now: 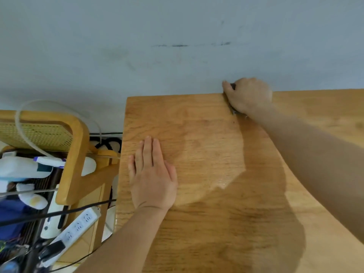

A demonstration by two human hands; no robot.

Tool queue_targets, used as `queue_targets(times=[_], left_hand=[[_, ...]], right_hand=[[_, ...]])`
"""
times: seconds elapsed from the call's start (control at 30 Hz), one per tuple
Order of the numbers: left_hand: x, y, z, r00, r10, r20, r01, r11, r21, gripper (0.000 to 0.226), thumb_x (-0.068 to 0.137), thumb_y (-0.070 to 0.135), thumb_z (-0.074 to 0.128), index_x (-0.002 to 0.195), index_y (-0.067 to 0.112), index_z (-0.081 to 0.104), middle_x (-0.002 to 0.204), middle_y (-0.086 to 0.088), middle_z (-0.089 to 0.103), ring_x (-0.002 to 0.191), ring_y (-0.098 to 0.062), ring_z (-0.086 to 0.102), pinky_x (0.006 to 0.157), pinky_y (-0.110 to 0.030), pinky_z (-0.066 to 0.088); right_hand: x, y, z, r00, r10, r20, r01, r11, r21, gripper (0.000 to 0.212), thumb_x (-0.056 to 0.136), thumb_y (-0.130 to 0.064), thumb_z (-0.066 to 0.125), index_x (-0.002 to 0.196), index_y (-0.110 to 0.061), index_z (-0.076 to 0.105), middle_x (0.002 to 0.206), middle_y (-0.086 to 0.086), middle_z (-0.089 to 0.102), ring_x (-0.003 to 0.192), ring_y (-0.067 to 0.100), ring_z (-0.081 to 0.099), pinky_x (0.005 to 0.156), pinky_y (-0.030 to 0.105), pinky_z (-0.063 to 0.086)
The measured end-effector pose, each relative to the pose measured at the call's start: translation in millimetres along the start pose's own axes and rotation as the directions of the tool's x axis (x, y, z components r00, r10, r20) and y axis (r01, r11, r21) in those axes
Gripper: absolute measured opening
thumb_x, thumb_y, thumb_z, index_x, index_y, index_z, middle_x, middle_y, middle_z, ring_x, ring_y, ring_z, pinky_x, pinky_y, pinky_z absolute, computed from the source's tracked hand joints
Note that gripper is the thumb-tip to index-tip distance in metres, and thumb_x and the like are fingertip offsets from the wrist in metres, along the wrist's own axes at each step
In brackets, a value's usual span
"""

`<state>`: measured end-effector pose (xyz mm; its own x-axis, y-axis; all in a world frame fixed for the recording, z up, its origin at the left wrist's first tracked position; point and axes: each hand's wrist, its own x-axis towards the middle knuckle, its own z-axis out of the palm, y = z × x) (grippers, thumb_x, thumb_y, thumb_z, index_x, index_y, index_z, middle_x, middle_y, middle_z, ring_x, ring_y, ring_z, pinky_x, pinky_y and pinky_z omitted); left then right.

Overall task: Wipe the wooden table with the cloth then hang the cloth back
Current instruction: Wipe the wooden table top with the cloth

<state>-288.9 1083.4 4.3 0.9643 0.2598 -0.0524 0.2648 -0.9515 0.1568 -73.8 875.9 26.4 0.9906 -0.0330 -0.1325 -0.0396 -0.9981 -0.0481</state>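
Head view: left hand (152, 178) lies flat, released, steadying the worktop (206, 154); right hand (248, 95) clenches the cloth (235, 110), wiping the far edge.

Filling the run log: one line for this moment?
phase: wiping | right hand: cloth, table far edge | left hand: flat on table

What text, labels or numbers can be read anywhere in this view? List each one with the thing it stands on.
None can be read.
White power strip: only socket holes show, no legible marking.
White bottles on the chair: label patches in colour, too blurred to read.
Wooden table, wall: no text, only dark scuff marks on the wall.
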Motion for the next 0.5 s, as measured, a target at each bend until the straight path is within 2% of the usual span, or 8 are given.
queue_targets(times=[0.1, 0.2, 0.27, 0.33, 0.4, 0.5], left_hand=[[-0.3, 2.6, -2.0, 1.000, -0.003, -0.004, 0.003, 1.000, 0.000, 0.059, 0.094, 0.033, 0.023, 0.148, 0.011, 0.029, 0.156, -0.007, 0.028, 0.144, -0.022, 0.019, 0.118, -0.044, 0.014], [-1.0, 4.7, -2.8, 1.000, -0.013, -0.004, 0.013, 1.000, 0.009, 0.059, 0.093, 0.033, 0.022, 0.149, 0.012, 0.028, 0.156, -0.006, 0.027, 0.145, -0.022, 0.019, 0.118, -0.043, 0.014], [-1.2, 4.3, -3.5, 1.000, -0.021, -0.011, 0.021, 1.000, 0.011, 0.059, 0.093, 0.032, 0.024, 0.148, 0.012, 0.029, 0.156, -0.007, 0.028, 0.145, -0.023, 0.019, 0.118, -0.044, 0.014], [-1.0, 5.6, -2.9, 1.000, -0.012, -0.018, 0.012, 1.000, 0.006, 0.056, 0.095, 0.029, 0.028, 0.148, 0.012, 0.030, 0.156, -0.007, 0.028, 0.144, -0.024, 0.021, 0.118, -0.045, 0.015], [-2.2, 5.4, -1.9, 1.000, -0.006, -0.016, 0.006, 1.000, 0.007, 0.054, 0.096, 0.026, 0.033, 0.148, 0.010, 0.029, 0.156, -0.009, 0.028, 0.144, -0.025, 0.020, 0.118, -0.045, 0.015], [-3.6, 9.1, -7.9, 1.000, -0.016, 0.013, 0.016, 1.000, 0.016, 0.055, 0.097, 0.024, 0.032, 0.149, 0.006, 0.026, 0.157, -0.014, 0.024, 0.145, -0.029, 0.017, 0.118, -0.047, 0.014]], right_hand=[[-18.8, -59.1, 13.9, 0.990, -0.098, -0.102, 0.104, 0.993, 0.055, 0.057, 0.098, -0.053, 0.028, 0.107, -0.013, 0.068, 0.107, 0.017, 0.068, 0.099, 0.036, 0.064, 0.080, 0.039, 0.046], [-47.1, -123.2, 29.6, 0.965, -0.228, -0.130, 0.245, 0.960, 0.135, 0.047, 0.097, -0.051, 0.033, 0.119, -0.020, 0.062, 0.116, 0.012, 0.064, 0.108, 0.033, 0.059, 0.096, 0.042, 0.038], [-62.6, -134.9, 34.5, 0.936, -0.337, -0.104, 0.351, 0.918, 0.186, 0.049, 0.097, -0.049, 0.033, 0.133, -0.021, 0.052, 0.132, 0.012, 0.056, 0.125, 0.032, 0.048, 0.109, 0.044, 0.028], [-70.6, -110.3, 38.1, 0.908, -0.404, -0.108, 0.418, 0.883, 0.214, 0.052, 0.099, -0.047, 0.032, 0.143, -0.022, 0.043, 0.148, 0.011, 0.043, 0.140, 0.029, 0.033, 0.117, 0.043, 0.019], [-72.5, -62.0, 38.3, 0.930, -0.338, -0.144, 0.364, 0.902, 0.234, 0.052, 0.099, -0.045, 0.032, 0.145, -0.022, 0.041, 0.153, 0.010, 0.036, 0.145, 0.026, 0.025, 0.119, 0.042, 0.016], [-67.8, 34.9, 27.7, 0.979, -0.114, -0.170, 0.149, 0.966, 0.212, 0.053, 0.099, -0.044, 0.032, 0.146, -0.020, 0.039, 0.155, 0.010, 0.034, 0.146, 0.027, 0.023, 0.119, 0.044, 0.018]])
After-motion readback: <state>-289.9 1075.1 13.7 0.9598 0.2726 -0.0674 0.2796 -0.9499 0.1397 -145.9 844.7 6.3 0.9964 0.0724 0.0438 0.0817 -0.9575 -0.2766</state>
